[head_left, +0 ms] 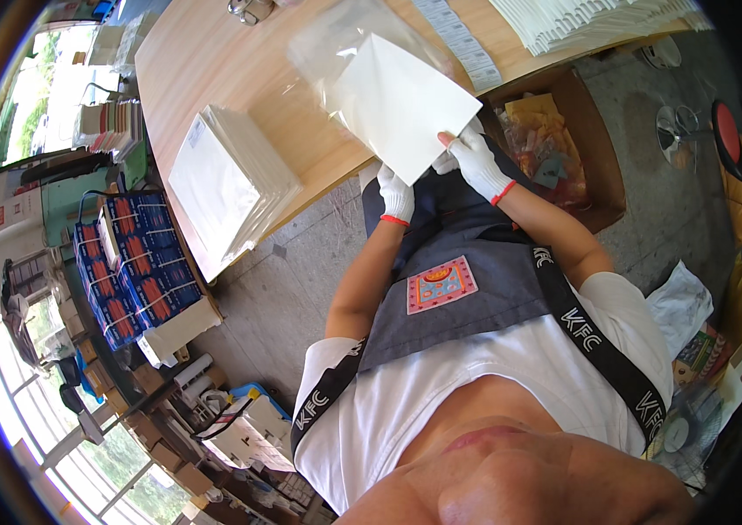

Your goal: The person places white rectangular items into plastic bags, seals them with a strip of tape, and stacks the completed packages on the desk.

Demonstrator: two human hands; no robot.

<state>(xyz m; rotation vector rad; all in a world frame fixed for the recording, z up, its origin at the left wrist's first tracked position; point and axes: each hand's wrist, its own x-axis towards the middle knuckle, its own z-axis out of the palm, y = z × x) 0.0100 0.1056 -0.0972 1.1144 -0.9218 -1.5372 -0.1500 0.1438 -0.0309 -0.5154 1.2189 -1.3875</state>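
The table (187,61) is the largest thing in the work, and the person sits or stands at its near side. Below it, on the right, there is an open cardboard box (598,144) with yellow and clear material inside. On the left part of the table lies a stack of white packets (218,179), with clear film showing along its edges; I judge this is the finished portion. At the far right there is a white stack (581,22), which looks unwrapped, so probably much remains.

Between these two stacks, a clear plastic bag (323,44) lies on the table, and a white sheet (410,101) overlaps it. I cannot tell whether the sheet is inside the bag or only on top, so I consider this piece not yet completed. Its near corner extends past the table's near edge. Beyond it, to the right, lies a narrow label strip (460,44).

Both forearms reach from the near side with elbows bent. The right hand (476,166) turns inward and grips the sheet's right edge, one bare fingertip on top. The left hand (395,194) points away, at the near corner; its fingers are partly hidden, so I cannot tell if they grip.
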